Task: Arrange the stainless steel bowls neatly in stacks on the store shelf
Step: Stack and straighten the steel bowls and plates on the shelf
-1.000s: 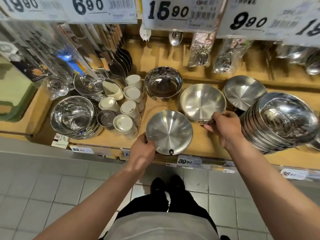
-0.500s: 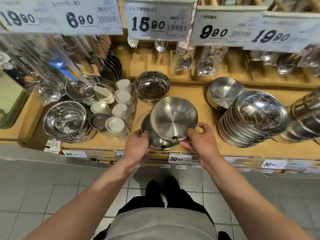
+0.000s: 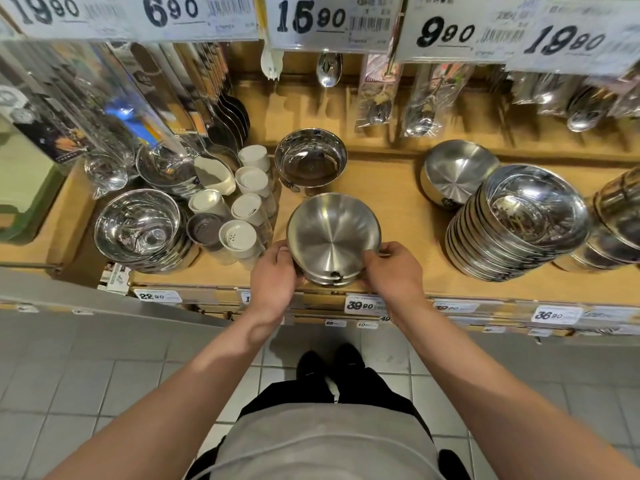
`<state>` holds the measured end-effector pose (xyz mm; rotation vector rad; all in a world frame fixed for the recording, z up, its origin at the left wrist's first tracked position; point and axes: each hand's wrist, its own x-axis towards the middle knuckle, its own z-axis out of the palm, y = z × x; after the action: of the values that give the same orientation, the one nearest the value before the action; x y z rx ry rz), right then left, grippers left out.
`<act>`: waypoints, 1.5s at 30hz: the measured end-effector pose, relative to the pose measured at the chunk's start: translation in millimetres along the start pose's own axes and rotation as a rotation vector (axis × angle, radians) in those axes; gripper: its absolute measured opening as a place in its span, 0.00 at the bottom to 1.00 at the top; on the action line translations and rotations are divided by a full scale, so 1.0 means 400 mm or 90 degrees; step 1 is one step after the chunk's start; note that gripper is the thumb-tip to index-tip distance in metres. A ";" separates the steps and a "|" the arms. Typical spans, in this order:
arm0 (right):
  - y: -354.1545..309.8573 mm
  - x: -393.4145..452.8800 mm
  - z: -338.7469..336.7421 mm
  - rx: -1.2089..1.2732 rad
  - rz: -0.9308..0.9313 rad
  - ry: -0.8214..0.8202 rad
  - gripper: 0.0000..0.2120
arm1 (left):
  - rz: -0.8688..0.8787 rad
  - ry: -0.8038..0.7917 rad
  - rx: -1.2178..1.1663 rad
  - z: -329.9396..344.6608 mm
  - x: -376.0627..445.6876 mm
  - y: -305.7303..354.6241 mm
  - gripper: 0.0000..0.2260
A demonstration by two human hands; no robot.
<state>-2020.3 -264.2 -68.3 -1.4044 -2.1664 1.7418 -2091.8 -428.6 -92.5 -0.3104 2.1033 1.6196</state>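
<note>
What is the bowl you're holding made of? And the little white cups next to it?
The brushed bowl held by both hands looks like stainless steel: matt grey, with fine lines spreading from its centre. The shiny bowl behind it seems polished steel, mirror-like. The white shakers look like plastic or ceramic; I can't tell which.

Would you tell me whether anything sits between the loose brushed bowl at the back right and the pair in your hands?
Nothing visible does: bare wooden shelf lies between the loose brushed bowl and the nested pair.
</note>
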 end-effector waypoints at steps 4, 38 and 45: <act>-0.005 -0.008 -0.001 -0.045 -0.011 -0.007 0.08 | 0.011 -0.005 -0.022 -0.002 0.002 -0.003 0.14; 0.003 -0.036 -0.016 -0.091 -0.090 -0.005 0.15 | -0.060 -0.033 0.012 -0.002 0.006 0.084 0.13; -0.007 -0.072 -0.104 0.023 -0.070 0.037 0.08 | 0.167 0.005 0.261 -0.023 -0.092 0.123 0.14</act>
<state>-1983.2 -250.7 -36.4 -1.2859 -2.1279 1.6721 -2083.8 -427.1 -30.7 0.0993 2.4964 1.2692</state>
